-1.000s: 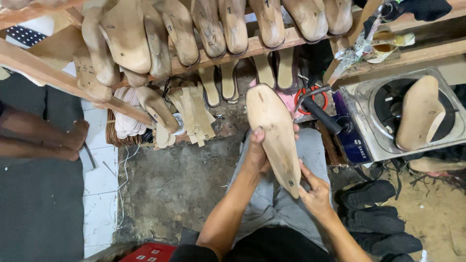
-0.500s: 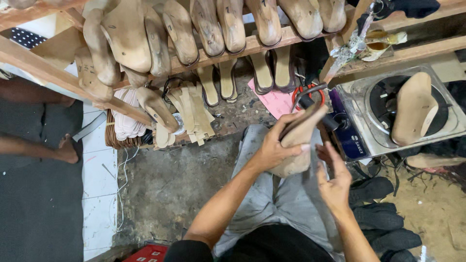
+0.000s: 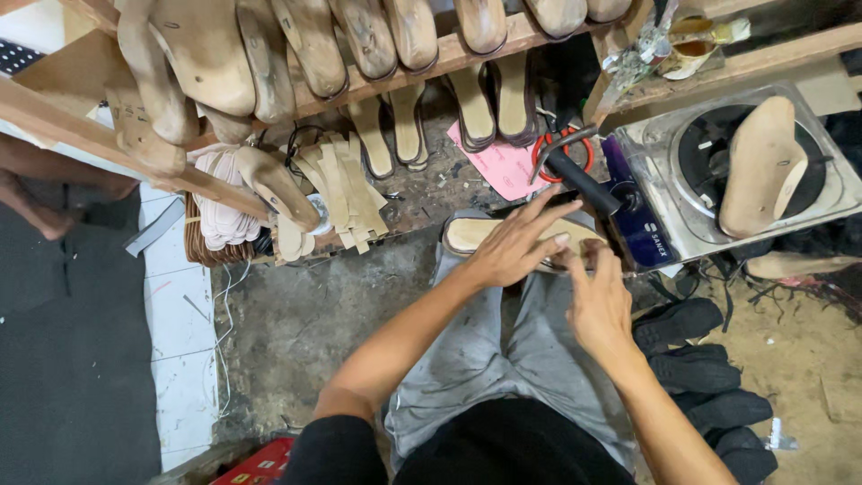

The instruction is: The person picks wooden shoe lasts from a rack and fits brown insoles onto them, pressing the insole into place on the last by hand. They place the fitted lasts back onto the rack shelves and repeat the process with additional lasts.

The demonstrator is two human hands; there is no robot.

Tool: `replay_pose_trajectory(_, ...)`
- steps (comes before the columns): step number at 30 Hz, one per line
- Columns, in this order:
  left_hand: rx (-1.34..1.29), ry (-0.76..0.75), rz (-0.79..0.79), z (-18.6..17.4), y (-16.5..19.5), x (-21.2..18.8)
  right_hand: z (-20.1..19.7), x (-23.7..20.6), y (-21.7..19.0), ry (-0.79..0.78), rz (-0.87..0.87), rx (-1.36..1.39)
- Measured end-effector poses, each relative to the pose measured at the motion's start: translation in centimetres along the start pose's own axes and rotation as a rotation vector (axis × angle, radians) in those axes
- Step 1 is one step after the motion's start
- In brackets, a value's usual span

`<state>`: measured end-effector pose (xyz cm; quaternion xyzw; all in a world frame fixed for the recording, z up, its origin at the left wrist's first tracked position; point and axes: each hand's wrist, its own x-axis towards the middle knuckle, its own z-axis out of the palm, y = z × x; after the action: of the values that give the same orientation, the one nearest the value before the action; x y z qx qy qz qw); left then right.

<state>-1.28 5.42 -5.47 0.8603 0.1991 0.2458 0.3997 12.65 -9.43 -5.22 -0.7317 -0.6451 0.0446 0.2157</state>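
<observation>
Both hands, left hand (image 3: 512, 247) and right hand (image 3: 597, 301), press flat, grip open, on a smooth tan sole (image 3: 471, 235).

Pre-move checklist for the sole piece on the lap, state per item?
1. Tan sole piece lies flat across the knees: ok.
2. Left hand pressing down on it, fingers spread: ok.
3. Right hand touching its right end: ok, fingertips only.
4. Either hand holding a tool: not ok, both bare.
5. Black-handled hammer close by, just beyond the sole piece: ok.
6. Right end of the sole piece aligned: cannot tell, the hands cover it.
</observation>
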Motion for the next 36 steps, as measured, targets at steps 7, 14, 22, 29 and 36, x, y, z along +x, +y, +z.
replay_pose_trajectory(7, -0.090, 0.561, -0.008, -0.8, 0.1, -2.6, -0.3, 2.8, -2.1, -0.276, -0.089, -0.283)
replay_pose_trajectory(14, -0.634, 0.490, -0.287, -3.0, -3.7, -9.8, -0.7, 2.6, -2.3, -0.307, -0.155, -0.261)
replay_pose_trajectory(22, -0.723, 0.390, -0.288, -1.1, -7.1, -12.3, -2.5, 6.4, -2.1, -0.622, -0.225, -0.282)
replay_pose_trajectory(29, -0.539, 0.400, -0.221, -1.1, -8.1, -12.8, 7.2, 21.3, -3.5, -0.462, -0.351, 0.334)
replay_pose_trajectory(36, -0.519, 0.403, -0.292, -1.9, -8.6, -13.2, 17.7, 27.5, -6.9, -0.606, -0.758, 0.210)
